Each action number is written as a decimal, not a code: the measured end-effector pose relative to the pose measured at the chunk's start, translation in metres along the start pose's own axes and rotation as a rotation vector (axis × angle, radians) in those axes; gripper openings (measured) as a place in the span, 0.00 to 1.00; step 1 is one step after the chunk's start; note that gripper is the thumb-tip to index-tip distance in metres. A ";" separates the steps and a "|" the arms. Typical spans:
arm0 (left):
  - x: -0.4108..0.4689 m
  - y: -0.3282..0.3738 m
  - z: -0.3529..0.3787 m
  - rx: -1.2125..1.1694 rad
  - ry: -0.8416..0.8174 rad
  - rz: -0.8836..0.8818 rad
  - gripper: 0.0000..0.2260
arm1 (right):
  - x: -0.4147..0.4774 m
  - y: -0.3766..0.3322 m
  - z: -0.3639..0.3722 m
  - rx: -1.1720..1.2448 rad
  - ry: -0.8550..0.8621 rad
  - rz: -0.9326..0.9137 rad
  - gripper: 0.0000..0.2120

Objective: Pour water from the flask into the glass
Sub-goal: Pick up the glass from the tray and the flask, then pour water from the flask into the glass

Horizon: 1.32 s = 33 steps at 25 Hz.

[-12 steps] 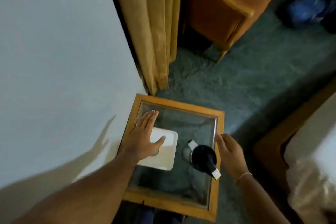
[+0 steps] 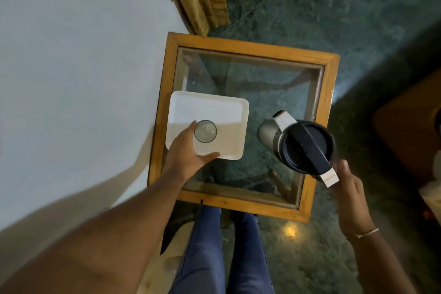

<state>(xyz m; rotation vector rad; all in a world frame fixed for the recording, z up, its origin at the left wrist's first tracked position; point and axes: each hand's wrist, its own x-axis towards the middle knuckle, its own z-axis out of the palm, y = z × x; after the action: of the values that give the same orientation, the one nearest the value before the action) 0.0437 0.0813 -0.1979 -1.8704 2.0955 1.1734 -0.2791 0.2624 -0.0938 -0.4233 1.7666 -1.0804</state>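
Since half a second ago the view has tipped down over the table, and the left hand, which lay flat over the tray, has curled around the glass, while the right hand has slid down to the near end of the flask's handle.

Largest first: the glass-topped table [image 2: 241,48] with its wooden frame stands against the wall, legs in blue trousers showing below it. On its left side sits a white tray [image 2: 210,107]. To the right, directly on the glass top, stands the steel flask [image 2: 298,143], lid shut, its dark handle crossing the cap. On the tray's near left part stands the glass [image 2: 205,131], upright and seemingly empty.

The left hand [image 2: 188,153] cups the glass from the near left, thumb lying along the tray's front edge, seemingly steadying more than gripping. The right hand [image 2: 350,188] touches the handle's white end; whether it has closed on it I cannot tell.

Risks, as I judge them: the flask stands near the table's right frame, so a clumsy lift could tip it off. Its lid must open before pouring. A fast stream could overshoot the narrow glass and flood the tray.
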 end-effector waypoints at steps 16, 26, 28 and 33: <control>0.023 0.038 -0.010 -0.227 -0.009 -0.101 0.32 | 0.004 -0.033 0.063 0.497 0.318 -0.008 0.14; -0.045 0.188 -0.189 -0.131 0.011 0.119 0.29 | -0.070 -0.245 0.033 0.518 0.372 -0.116 0.21; -0.063 0.229 -0.242 -0.157 0.061 0.216 0.26 | -0.083 -0.311 0.020 0.464 0.422 -0.123 0.24; -0.105 0.339 -0.387 -0.098 0.376 0.390 0.28 | -0.132 -0.478 0.000 0.338 0.423 -0.337 0.32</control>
<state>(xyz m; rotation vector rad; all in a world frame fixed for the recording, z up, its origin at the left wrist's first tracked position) -0.0728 -0.0792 0.2887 -1.9021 2.7526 1.0689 -0.3064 0.0944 0.3718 -0.3015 1.8600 -1.7820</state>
